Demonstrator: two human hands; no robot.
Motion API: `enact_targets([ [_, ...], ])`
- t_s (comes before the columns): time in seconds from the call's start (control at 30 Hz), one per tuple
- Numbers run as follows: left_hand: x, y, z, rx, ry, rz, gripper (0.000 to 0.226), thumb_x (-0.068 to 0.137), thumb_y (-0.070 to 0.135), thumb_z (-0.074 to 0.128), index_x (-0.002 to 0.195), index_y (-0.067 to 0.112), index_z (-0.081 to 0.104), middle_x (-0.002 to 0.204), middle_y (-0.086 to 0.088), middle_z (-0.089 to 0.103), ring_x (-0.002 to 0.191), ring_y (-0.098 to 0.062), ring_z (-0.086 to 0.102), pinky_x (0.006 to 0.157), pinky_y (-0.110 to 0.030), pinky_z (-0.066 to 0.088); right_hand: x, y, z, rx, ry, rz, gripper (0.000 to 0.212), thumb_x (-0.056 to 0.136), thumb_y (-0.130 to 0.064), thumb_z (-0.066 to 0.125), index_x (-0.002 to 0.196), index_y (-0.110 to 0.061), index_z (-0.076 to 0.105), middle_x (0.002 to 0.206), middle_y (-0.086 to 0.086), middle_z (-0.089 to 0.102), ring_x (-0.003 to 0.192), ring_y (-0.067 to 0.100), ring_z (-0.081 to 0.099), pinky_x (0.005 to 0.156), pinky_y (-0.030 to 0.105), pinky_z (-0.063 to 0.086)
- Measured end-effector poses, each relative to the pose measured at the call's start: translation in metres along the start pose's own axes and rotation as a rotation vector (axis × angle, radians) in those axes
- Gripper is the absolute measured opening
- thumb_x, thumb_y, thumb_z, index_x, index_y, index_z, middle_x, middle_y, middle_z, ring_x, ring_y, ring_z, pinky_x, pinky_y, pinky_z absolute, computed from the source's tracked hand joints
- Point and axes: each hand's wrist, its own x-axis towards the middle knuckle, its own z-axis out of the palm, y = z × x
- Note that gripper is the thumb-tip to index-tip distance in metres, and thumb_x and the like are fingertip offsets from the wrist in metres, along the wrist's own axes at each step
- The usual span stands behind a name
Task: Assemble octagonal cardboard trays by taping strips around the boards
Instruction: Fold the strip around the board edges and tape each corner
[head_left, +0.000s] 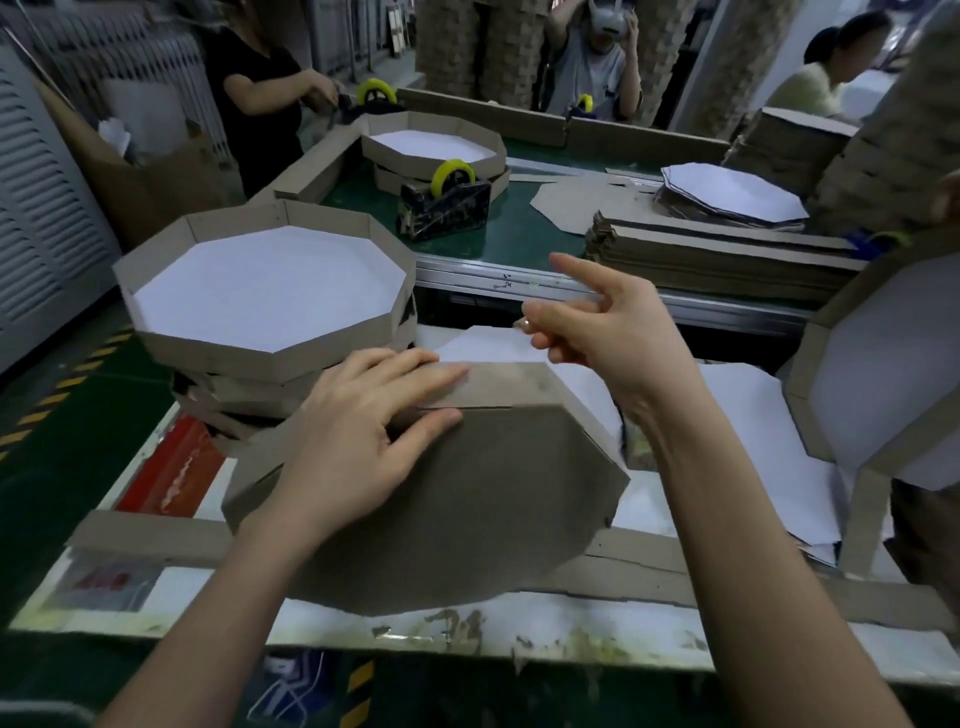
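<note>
the octagonal board (467, 499) lies brown side up on the counter (597, 618) just in front of you, its near edge overhanging a loose cardboard strip (156, 535) that runs left to right under it. along its far edge a folded strip (498, 387) stands as a low wall, its long axis running left to right and turning down the right-hand corner. your left hand (363, 431) lies flat over the far-left part of the board, fingers (441, 371) spread and pressing the strip against the edge, thumb along the seam. your right hand (608, 332) hovers just beyond the strip's right end, forefinger raised, thumb and the other fingers drawn together as if pinching something; whether a piece of tape is between them cannot be told. the seam sits below and to the left of that hand, so the right hand looks the nearer one for the coming press, downward and toward you.

right of the fingers, white sheets (737, 415) lie under the board, and an upright tray (893, 374) leans close by, narrowing the room there. left of your left hand a stack of finished trays (270, 296) rises nearly touching the board's corner. beyond the fingers, past a metal rail, are a tape dispenser (447, 200), a pile of flat strips (717, 254) and a pile of white-faced octagons (732, 200), with other people working farther off.
</note>
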Motion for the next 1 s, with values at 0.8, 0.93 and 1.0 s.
enact_targets([
  [0.8,-0.03,0.002,-0.015,-0.01,-0.001,0.123,0.048,0.092,0.048,0.046,0.139,0.04,0.049,0.125,0.009,0.061,0.115,-0.021,0.051,0.095,-0.04,0.039,-0.101,0.023,0.062,0.234,0.138,0.114,0.011,0.088,0.003,0.068,0.091,-0.004,0.06,0.072,0.013,0.074,0.062,0.018,0.072,0.051,0.02,0.054],
  [0.93,-0.031,0.002,-0.014,0.027,0.002,0.136,0.043,0.094,0.049,0.04,0.134,0.042,0.054,0.128,0.005,0.06,0.116,-0.024,0.051,0.093,-0.041,0.039,-0.107,0.03,0.067,0.317,0.17,0.142,0.009,0.089,0.003,0.067,0.093,-0.001,0.06,0.075,0.016,0.074,0.062,0.019,0.072,0.052,0.022,0.055],
  [1.0,-0.032,0.001,-0.014,0.035,0.001,0.147,0.04,0.094,0.048,0.04,0.13,0.043,0.058,0.129,0.002,0.061,0.116,-0.026,0.052,0.092,-0.043,0.04,-0.109,0.032,0.068,0.332,0.175,0.144,0.009,0.089,0.003,0.067,0.093,-0.001,0.061,0.075,0.016,0.074,0.063,0.019,0.072,0.053,0.022,0.056],
])
